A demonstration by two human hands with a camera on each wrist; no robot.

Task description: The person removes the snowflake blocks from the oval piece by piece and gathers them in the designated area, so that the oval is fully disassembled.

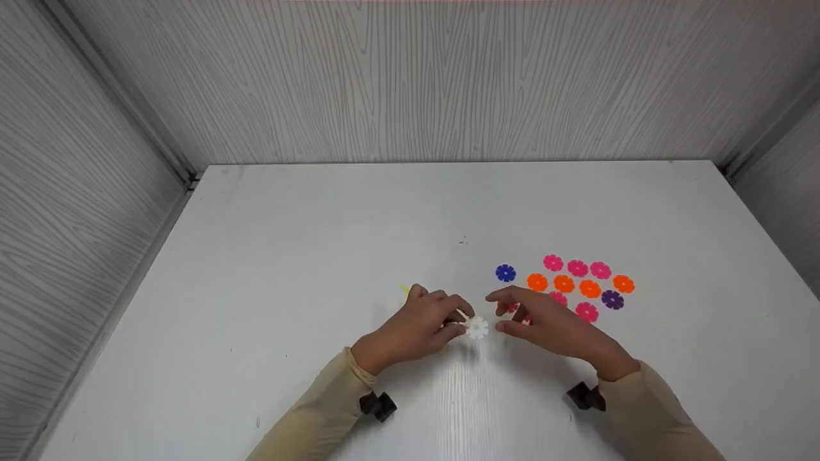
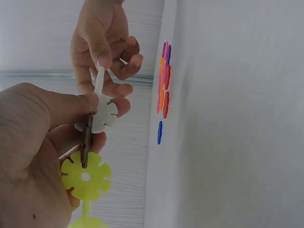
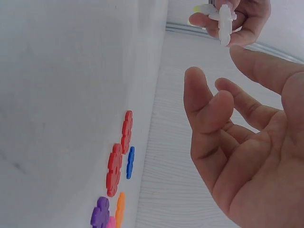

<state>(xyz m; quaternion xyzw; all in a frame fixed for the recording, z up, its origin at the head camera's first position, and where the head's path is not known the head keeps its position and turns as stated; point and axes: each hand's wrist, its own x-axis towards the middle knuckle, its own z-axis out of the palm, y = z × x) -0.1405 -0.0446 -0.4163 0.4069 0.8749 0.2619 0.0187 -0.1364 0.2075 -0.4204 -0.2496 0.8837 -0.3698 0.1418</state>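
Note:
My left hand (image 1: pixel 416 326) pinches a chain of notched plastic discs between thumb and fingers. A white disc (image 1: pixel 476 328) juts out at its right end; the left wrist view has another white disc (image 2: pixel 107 116) slotted to it, then a brown disc (image 2: pixel 86 142) seen edge-on. Below hangs a yellow disc (image 2: pixel 97 173), with more yellow pieces running out of that view. My right hand (image 1: pixel 551 320) hovers just right of the end white disc, fingers loosely bent, thumb tip close to it but apart, with nothing held.
Loose notched discs lie flat on the white table (image 1: pixel 288 243) beyond and under my right hand: a blue disc (image 1: pixel 505 273), several pink discs (image 1: pixel 577 268), several orange discs (image 1: pixel 564 283), a purple disc (image 1: pixel 612 299) and red discs (image 3: pixel 114 171). Wood-grained panels (image 1: pixel 410 83) surround the table.

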